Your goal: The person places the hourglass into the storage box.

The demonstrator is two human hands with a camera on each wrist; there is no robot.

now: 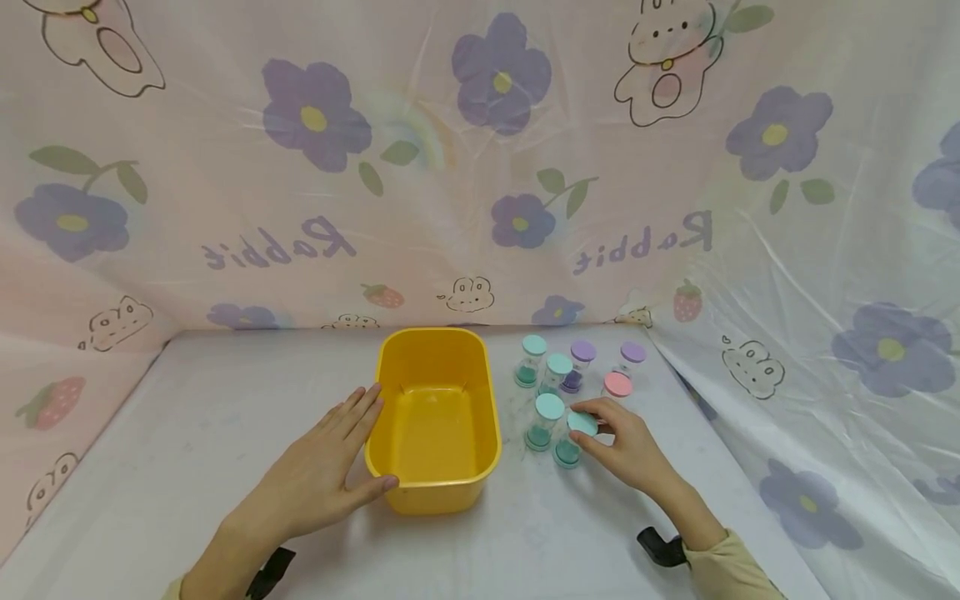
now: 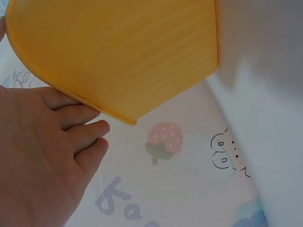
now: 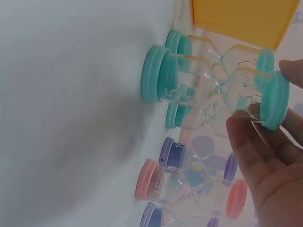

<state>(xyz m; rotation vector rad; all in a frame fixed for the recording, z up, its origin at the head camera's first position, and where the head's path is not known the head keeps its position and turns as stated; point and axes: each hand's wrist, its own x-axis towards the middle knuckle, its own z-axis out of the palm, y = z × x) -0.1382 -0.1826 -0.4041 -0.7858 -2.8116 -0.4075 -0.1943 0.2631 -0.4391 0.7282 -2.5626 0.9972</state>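
A yellow plastic tub stands on the table, with nothing visible inside. My left hand rests along its left rim, fingers straight and thumb at the front corner; the left wrist view shows the fingers against the outer edge. To the tub's right, my right hand pinches the top cap of a teal sand timer between thumb and fingers. This timer is upright, with teal sand in its lower bulb. Another teal sand timer stands right beside it.
Behind the pinched timer stand two more teal sand timers, two purple sand timers and a pink-capped sand timer. A printed curtain with flowers and rabbits hangs at the back and both sides of the white table.
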